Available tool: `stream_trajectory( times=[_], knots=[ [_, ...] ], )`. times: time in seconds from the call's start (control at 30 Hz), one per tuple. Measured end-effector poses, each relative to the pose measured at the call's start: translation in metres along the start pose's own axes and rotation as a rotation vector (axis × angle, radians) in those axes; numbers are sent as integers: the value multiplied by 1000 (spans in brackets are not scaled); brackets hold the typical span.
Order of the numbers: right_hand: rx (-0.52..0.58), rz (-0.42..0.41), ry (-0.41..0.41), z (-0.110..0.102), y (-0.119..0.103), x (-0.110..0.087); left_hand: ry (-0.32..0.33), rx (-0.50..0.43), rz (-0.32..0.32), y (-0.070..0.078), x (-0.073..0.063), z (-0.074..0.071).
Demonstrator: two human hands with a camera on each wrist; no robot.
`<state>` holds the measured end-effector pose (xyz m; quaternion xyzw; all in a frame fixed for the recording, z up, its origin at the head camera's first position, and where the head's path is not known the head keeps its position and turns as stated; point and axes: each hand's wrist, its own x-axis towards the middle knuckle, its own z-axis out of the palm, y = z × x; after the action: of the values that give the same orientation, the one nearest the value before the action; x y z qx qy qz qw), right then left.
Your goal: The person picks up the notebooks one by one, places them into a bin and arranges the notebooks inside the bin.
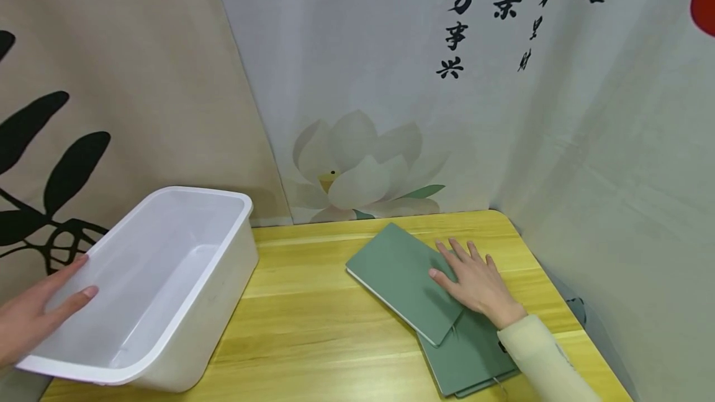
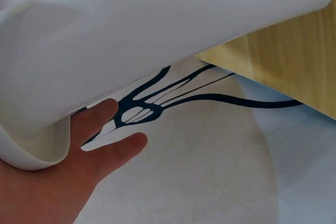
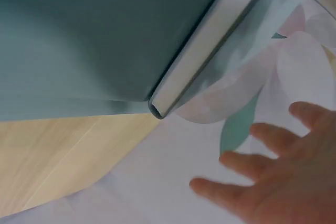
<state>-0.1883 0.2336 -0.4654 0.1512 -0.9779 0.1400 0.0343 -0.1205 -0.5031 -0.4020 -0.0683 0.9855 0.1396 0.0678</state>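
A white plastic bin [image 1: 215, 303] is at the left of the table, its mouth toward me. My left hand [image 1: 39, 318] grips its left rim, thumb inside; in the left wrist view two fingers [image 2: 118, 153] show along the outside of the wall. On the right side, a green notebook [image 1: 399, 284] lies askew, partly over more green notebooks [image 1: 475, 355] stacked beneath. My right hand [image 1: 475, 281] is over the notebooks with its fingers spread, holding nothing. Whether it touches a cover cannot be told. In the right wrist view a notebook's page edge [image 3: 210, 45] faces the hand.
The wooden table [image 1: 301, 309] has a rounded far right corner. A printed curtain [image 1: 363, 79] with a flower and black characters hangs behind it. Another curtain [image 1: 139, 67] with dark leaves is at the left. The bin reaches past the table's left edge.
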Motion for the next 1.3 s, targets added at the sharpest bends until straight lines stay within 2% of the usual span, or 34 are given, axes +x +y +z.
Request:
stream_trajectory(
  times=[0.17, 0.43, 0.67, 0.8, 1.03, 1.17, 1.3],
  knots=[
    [67, -28, -91, 6, 4, 19, 7, 9, -24, 2, -1, 0],
    [104, -37, -180, 19, 10, 48, -25, 0, -43, 10, -3, -2],
    [108, -23, -241, 28, 15, 58, -43, 14, -37, 9, -3, 0],
    [82, -42, -234, 28, 15, 62, -27, 27, -28, 9, -2, -1],
    [38, -95, -163, 17, 6, 69, -18, 34, -37, 8, -2, -2],
    [125, -126, -189, 7, 2, 71, -17, 28, -57, 7, -2, -2],
    [260, -135, -267, -6, 4, 67, -17, 29, -67, 6, -3, -3]
  ],
)
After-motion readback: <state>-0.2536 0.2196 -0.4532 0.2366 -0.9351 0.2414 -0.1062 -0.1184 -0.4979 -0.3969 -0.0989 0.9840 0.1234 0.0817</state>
